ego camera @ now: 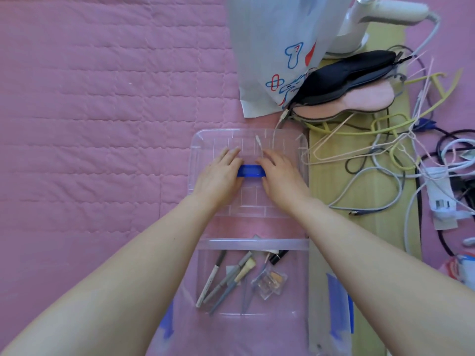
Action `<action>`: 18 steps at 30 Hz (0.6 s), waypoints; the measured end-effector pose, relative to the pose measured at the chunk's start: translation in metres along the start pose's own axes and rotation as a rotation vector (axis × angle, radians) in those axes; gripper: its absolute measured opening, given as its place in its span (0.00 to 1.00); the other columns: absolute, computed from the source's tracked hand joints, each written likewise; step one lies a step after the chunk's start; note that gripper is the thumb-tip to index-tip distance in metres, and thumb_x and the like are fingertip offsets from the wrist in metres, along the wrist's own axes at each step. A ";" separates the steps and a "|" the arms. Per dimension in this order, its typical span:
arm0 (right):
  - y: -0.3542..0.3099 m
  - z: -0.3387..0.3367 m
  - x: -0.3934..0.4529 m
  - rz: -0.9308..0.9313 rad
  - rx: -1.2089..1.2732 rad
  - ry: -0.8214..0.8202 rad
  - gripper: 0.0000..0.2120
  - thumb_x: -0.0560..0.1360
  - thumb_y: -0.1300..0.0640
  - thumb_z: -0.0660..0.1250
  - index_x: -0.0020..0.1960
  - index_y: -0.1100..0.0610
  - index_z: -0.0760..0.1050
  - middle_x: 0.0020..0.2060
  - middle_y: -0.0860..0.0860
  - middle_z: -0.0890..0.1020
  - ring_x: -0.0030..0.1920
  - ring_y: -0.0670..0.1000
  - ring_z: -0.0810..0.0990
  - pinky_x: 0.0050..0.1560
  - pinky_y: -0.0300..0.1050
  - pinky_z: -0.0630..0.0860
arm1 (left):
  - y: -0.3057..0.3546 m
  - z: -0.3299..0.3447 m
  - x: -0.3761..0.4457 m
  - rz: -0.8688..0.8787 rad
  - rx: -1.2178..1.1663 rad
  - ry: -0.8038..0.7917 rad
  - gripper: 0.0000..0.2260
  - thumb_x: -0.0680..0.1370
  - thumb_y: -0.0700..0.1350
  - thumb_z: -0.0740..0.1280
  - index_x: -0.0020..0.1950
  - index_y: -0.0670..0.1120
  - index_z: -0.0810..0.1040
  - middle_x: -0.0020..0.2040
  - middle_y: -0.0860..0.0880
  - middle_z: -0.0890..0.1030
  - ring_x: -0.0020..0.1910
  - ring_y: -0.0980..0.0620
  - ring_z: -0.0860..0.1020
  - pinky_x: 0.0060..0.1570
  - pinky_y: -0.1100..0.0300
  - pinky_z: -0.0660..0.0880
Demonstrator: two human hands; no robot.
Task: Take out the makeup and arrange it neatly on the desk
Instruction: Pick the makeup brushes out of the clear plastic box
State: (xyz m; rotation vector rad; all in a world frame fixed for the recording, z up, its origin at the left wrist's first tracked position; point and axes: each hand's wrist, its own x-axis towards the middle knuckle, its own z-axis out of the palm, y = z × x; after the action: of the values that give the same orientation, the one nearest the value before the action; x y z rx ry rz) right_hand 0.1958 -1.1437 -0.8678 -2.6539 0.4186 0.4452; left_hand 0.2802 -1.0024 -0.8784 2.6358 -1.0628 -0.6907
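Note:
A clear plastic lid (205, 140) with a blue handle (251, 170) lies flat on the pink quilt. My left hand (218, 176) and my right hand (281, 177) rest on the lid on either side of the handle, fingers fairly straight and touching its ends. Nearer to me stands the open clear box (253, 244) with blue side latches (339, 312). Inside it lie several makeup pencils and brushes (226, 281), a clear eyeshadow compact (270, 281) and a dark tube (279, 256).
The pink quilt (90, 124) spreads wide to the left. At the right is a wooden strip (323, 188) strewn with cables, wire hangers (365, 134) and a power strip (442, 199). A white printed bag (270, 55), slippers (354, 78) and a white steamer (380, 14) stand behind the lid.

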 end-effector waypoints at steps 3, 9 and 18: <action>-0.004 -0.009 -0.008 0.003 0.018 0.039 0.24 0.76 0.65 0.60 0.72 0.59 0.64 0.73 0.57 0.63 0.73 0.59 0.59 0.72 0.53 0.59 | 0.004 -0.011 -0.009 -0.021 -0.059 0.003 0.19 0.80 0.42 0.60 0.72 0.45 0.67 0.78 0.50 0.58 0.77 0.50 0.55 0.68 0.51 0.65; -0.024 -0.033 -0.039 -0.075 0.011 0.222 0.21 0.70 0.67 0.66 0.62 0.66 0.73 0.61 0.63 0.76 0.64 0.65 0.72 0.63 0.58 0.71 | 0.019 -0.041 -0.039 0.003 -0.121 0.121 0.18 0.80 0.42 0.61 0.70 0.43 0.70 0.68 0.45 0.74 0.68 0.45 0.70 0.62 0.49 0.69; -0.061 -0.065 -0.141 -0.103 -0.030 0.363 0.21 0.68 0.66 0.68 0.61 0.63 0.75 0.58 0.58 0.79 0.65 0.61 0.74 0.62 0.58 0.74 | 0.061 -0.075 -0.137 0.081 -0.205 0.383 0.14 0.76 0.40 0.62 0.59 0.41 0.79 0.48 0.44 0.83 0.50 0.43 0.79 0.47 0.48 0.77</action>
State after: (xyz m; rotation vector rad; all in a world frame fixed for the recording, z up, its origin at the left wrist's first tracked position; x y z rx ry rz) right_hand 0.1052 -1.0886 -0.7386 -2.7713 0.3803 -0.0666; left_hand 0.1950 -0.9486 -0.7447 2.4015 -0.9243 -0.2458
